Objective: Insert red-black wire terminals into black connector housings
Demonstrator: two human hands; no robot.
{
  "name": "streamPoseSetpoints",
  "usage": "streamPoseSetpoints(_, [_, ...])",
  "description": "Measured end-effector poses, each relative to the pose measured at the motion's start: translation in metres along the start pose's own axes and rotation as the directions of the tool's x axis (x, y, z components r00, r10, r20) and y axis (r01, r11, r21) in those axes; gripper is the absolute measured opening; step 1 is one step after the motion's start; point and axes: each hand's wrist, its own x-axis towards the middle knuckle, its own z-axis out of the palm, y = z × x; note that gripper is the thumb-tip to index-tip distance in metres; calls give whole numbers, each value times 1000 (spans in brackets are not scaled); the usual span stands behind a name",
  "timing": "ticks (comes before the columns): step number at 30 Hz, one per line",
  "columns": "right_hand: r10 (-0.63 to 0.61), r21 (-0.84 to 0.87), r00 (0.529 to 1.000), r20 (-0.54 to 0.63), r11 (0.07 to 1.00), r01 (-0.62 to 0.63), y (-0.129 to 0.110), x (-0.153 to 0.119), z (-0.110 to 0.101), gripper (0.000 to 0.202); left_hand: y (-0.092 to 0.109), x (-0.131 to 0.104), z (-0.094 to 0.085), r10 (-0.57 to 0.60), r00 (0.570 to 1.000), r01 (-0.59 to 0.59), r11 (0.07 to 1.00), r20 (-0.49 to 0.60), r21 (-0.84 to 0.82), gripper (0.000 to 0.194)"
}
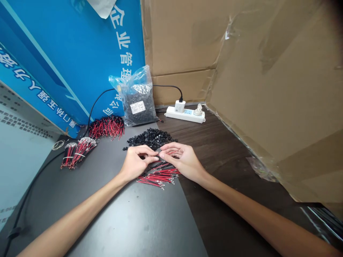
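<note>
My left hand (136, 162) is closed in a pinch over the grey mat, and what is between its fingertips is too small to make out. Close beside it, my right hand (184, 160) has its thumb and fingertips together, with a bit of red wire showing among its fingers. Loose red and black wires (160, 175) with silvery ends lie just below both hands. Right behind the fingertips is a pile of small black connector pieces (152, 137).
Banded wire bundles (80, 151) and a red-black wire heap (107, 126) lie at the left. Behind stand a labelled plastic bag (139, 105) of black parts and a white power strip (184, 114) with plugs. Cardboard (254, 89) walls the right; a black cable runs left.
</note>
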Motion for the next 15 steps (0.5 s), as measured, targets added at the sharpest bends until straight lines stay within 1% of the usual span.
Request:
streamPoseSetpoints(5, [-18,2,1000,-1,1000,18,0,2,-2,41,-1,0,1,7,1000,-7,1000,9,7,11])
streamPoseSetpoints(9, [-32,11,999,-8,999,32,4,3,-2,44,-1,0,3,11,1000,-11,1000,10,-26,16])
streamPoseSetpoints(15, [-64,-6,998,4,998,64,6,3,0,40,5,-2,4,60,998,-61,998,-15,-27,16])
